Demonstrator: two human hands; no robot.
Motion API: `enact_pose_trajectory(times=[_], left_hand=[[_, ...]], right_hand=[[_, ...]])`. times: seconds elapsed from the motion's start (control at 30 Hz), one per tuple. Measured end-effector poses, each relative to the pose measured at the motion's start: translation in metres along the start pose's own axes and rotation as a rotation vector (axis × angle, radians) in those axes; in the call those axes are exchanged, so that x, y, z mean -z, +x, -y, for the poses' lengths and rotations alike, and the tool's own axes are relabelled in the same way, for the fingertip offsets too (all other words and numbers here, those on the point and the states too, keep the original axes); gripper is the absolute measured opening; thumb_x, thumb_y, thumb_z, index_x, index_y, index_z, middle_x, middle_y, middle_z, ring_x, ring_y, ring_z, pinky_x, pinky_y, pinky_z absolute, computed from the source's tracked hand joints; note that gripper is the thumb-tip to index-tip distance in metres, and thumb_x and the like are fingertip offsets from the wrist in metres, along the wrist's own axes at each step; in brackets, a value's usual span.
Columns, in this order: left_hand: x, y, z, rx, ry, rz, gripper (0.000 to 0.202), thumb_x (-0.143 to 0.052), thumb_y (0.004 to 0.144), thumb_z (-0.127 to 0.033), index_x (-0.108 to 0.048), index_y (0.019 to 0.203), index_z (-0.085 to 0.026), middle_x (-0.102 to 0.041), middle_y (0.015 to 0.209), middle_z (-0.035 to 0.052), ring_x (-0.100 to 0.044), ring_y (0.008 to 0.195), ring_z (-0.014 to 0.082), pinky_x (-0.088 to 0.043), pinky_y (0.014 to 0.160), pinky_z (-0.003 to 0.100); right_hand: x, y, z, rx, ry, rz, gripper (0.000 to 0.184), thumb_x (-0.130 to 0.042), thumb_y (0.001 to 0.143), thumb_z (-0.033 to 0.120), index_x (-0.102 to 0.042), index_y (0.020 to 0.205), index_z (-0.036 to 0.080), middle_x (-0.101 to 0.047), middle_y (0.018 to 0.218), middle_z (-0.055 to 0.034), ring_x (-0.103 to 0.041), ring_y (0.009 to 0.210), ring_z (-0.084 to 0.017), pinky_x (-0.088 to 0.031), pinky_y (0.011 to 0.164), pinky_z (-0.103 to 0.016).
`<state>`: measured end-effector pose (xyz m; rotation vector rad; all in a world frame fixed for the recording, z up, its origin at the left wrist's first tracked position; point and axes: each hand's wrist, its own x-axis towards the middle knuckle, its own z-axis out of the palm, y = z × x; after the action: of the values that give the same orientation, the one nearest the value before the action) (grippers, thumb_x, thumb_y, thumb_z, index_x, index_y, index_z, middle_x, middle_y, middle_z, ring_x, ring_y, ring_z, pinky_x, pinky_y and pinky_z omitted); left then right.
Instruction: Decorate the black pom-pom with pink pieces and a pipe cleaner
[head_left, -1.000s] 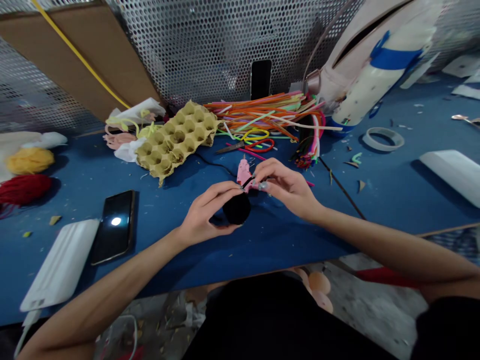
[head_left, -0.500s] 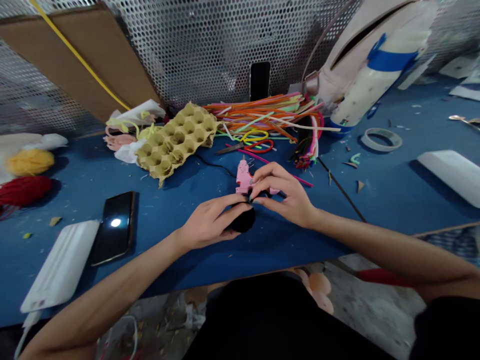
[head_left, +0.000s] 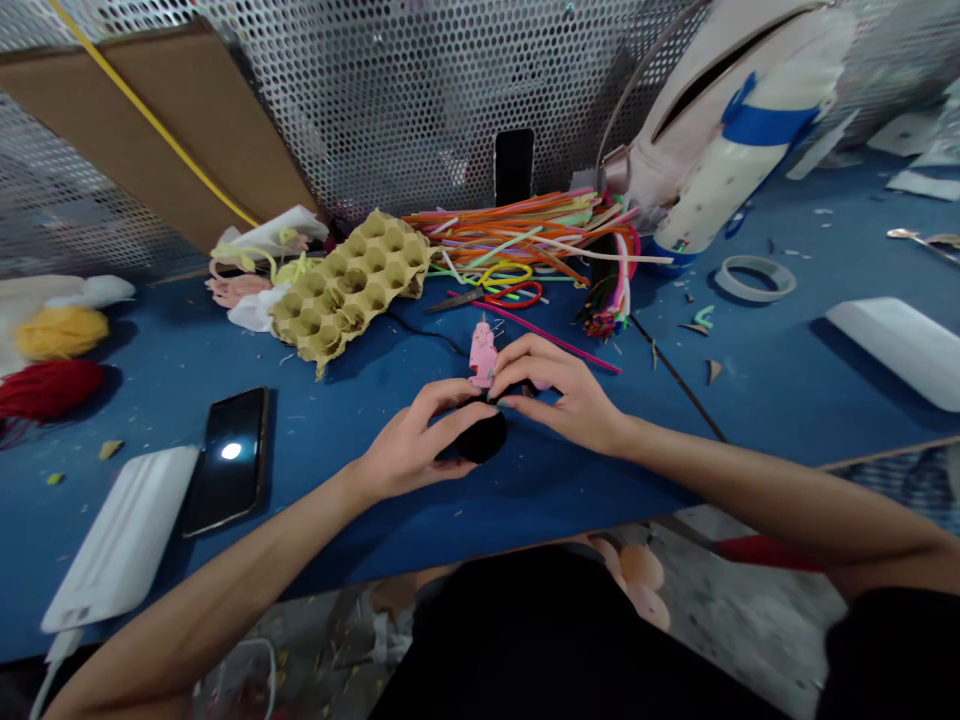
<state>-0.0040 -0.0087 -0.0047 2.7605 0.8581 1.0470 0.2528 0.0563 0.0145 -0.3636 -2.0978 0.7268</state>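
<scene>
A round black fuzzy piece (head_left: 482,438) is held just above the blue table, close to its front edge. My left hand (head_left: 420,437) is closed on it from the left, thumb and fingers around its side. The fingertips of my right hand (head_left: 559,392) are pinched together at its upper edge; whether they grip a small dark part there I cannot make out. Right behind the hands lies a pink glue gun (head_left: 482,350), partly covered by the right fingers. Scissors with yellow and red handles (head_left: 510,288) rest beyond it.
Behind are a pile of coloured pipe cleaners (head_left: 517,230) and an egg carton (head_left: 349,290). On the left lie a phone (head_left: 229,460), a white power bank (head_left: 124,540) and red yarn (head_left: 52,390). A tape roll (head_left: 754,279) and a bottle (head_left: 731,175) are at right.
The right fingers have shifted slightly at the top of the black piece, and the left fingers have lifted a little. The view has moved slightly; the hold stays much the same.
</scene>
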Motion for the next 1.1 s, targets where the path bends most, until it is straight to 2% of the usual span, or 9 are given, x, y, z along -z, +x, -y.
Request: enact_pose_trajectory(times=[0.13,0.3,0.5,0.6,0.7,0.8,0.9,1.0,1.1], left_hand=[[0.001,-0.002,0.001,-0.004,0.019,0.019,0.064,-0.076,0.093,-0.018,-0.052,0.152,-0.023,-0.056,0.141,0.0171,-0.063,0.134,0.0291,-0.066,0.105,0.042],[0.005,-0.001,0.005,-0.120,0.219,0.056,0.055,-0.066,0.101,-0.022,-0.050,0.154,-0.023,-0.063,0.137,0.0170,-0.071,0.125,0.0295,-0.070,0.095,0.041],[0.006,0.001,0.006,-0.188,0.323,0.044,0.050,-0.063,0.102,-0.018,-0.052,0.151,-0.021,-0.067,0.133,0.0149,-0.073,0.120,0.0265,-0.069,0.095,0.038],[0.005,0.000,0.004,-0.078,0.229,0.023,0.056,-0.069,0.099,-0.020,-0.051,0.152,-0.023,-0.062,0.140,0.0169,-0.068,0.128,0.0286,-0.068,0.099,0.041],[0.005,0.002,0.004,0.076,0.096,-0.071,0.063,-0.078,0.090,-0.018,-0.054,0.148,-0.024,-0.060,0.141,0.0164,-0.063,0.131,0.0298,-0.065,0.104,0.043],[0.005,0.006,0.006,0.182,0.032,-0.173,0.064,-0.084,0.085,-0.019,-0.058,0.143,-0.024,-0.060,0.139,0.0157,-0.062,0.131,0.0311,-0.065,0.099,0.044],[0.006,0.008,0.010,0.244,-0.021,-0.220,0.065,-0.086,0.083,-0.024,-0.058,0.141,-0.024,-0.060,0.138,0.0147,-0.063,0.128,0.0303,-0.065,0.093,0.041],[0.006,0.007,0.010,0.247,-0.045,-0.226,0.065,-0.087,0.082,-0.026,-0.058,0.140,-0.025,-0.061,0.137,0.0142,-0.064,0.125,0.0294,-0.064,0.091,0.040],[0.004,0.005,0.007,0.264,-0.112,-0.188,0.064,-0.087,0.082,-0.026,-0.060,0.140,-0.025,-0.061,0.136,0.0141,-0.064,0.125,0.0286,-0.064,0.091,0.040]], right_hand=[[0.000,0.000,-0.001,0.002,0.019,-0.002,0.006,-0.071,0.102,0.026,-0.075,0.105,0.023,-0.068,0.110,-0.0058,-0.068,0.106,-0.019,-0.057,0.097,-0.038],[0.000,0.001,0.001,0.005,0.022,0.001,0.002,-0.072,0.101,0.024,-0.073,0.101,0.022,-0.068,0.109,-0.0062,-0.067,0.106,-0.019,-0.056,0.097,-0.039],[-0.002,0.000,0.004,-0.067,0.112,-0.037,0.003,-0.068,0.101,0.023,-0.070,0.101,0.021,-0.065,0.110,-0.0073,-0.065,0.099,-0.017,-0.054,0.079,-0.031],[0.000,-0.001,0.004,-0.108,0.191,-0.132,0.004,-0.067,0.103,0.025,-0.068,0.103,0.021,-0.064,0.110,-0.0068,-0.064,0.099,-0.017,-0.053,0.077,-0.029],[0.002,-0.001,0.002,-0.087,0.221,-0.197,0.015,-0.062,0.106,0.029,-0.064,0.094,0.021,-0.065,0.105,-0.0058,-0.064,0.098,-0.017,-0.053,0.082,-0.032],[0.002,-0.001,0.003,-0.070,0.246,-0.183,0.022,-0.063,0.106,0.030,-0.060,0.085,0.021,-0.067,0.102,-0.0055,-0.065,0.097,-0.017,-0.054,0.088,-0.035],[-0.001,-0.002,0.004,-0.075,0.318,-0.155,0.014,-0.073,0.100,0.025,-0.060,0.095,0.022,-0.069,0.098,-0.0029,-0.068,0.091,-0.015,-0.056,0.083,-0.032],[-0.003,-0.004,0.005,-0.096,0.290,-0.119,0.011,-0.075,0.098,0.023,-0.064,0.100,0.021,-0.070,0.093,-0.0013,-0.068,0.083,-0.013,-0.056,0.077,-0.028],[-0.001,-0.004,0.005,-0.065,0.127,-0.074,0.007,-0.069,0.103,0.024,-0.071,0.109,0.022,-0.074,0.099,-0.0041,-0.067,0.088,-0.015,-0.057,0.079,-0.030]])
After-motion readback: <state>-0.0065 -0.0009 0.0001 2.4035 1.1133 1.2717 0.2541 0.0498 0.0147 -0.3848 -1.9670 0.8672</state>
